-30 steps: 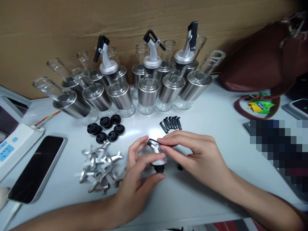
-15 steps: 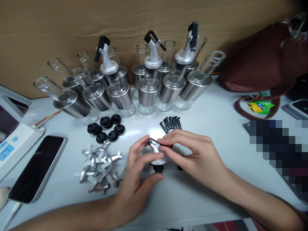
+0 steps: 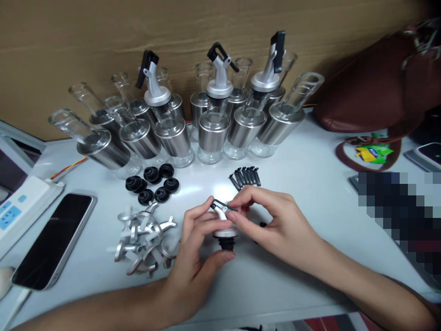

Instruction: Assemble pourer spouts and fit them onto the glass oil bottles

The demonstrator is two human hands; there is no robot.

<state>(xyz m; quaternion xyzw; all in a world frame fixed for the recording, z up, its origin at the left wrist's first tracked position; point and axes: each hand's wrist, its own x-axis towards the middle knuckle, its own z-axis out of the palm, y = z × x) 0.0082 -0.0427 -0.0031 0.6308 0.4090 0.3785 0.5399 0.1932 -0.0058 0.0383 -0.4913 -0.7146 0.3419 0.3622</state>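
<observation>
My left hand (image 3: pixel 198 248) is closed on a silver bottle pourer (image 3: pixel 224 233), fingers on its collar and spout, thumb beneath its ribbed black stopper (image 3: pixel 226 243). A black flip lever (image 3: pixel 223 203) sits on the spout's tip and slants down to the right. At the lever's lower end, my right hand (image 3: pixel 265 211) pinches with thumb and index finger; the exact contact is partly hidden. Just beyond that hand lie several loose black levers (image 3: pixel 246 177). Silver pourer spouts (image 3: pixel 148 239) are heaped left of my left hand, with black ribbed stoppers (image 3: pixel 161 184) behind them.
Glass bottles with steel sleeves (image 3: pixel 213 133) stand in rows at the back; three carry pourers. A phone (image 3: pixel 53 241) and a white power strip (image 3: pixel 29 207) lie at left. A brown bag (image 3: pixel 365 92) and a green-yellow packet (image 3: pixel 374 153) are at right. Small black parts lie partly behind my right hand.
My right fingers have shifted slightly right and down along the lever, uncovering more of it. My left hand keeps its hold on the pourer, almost unmoved.
</observation>
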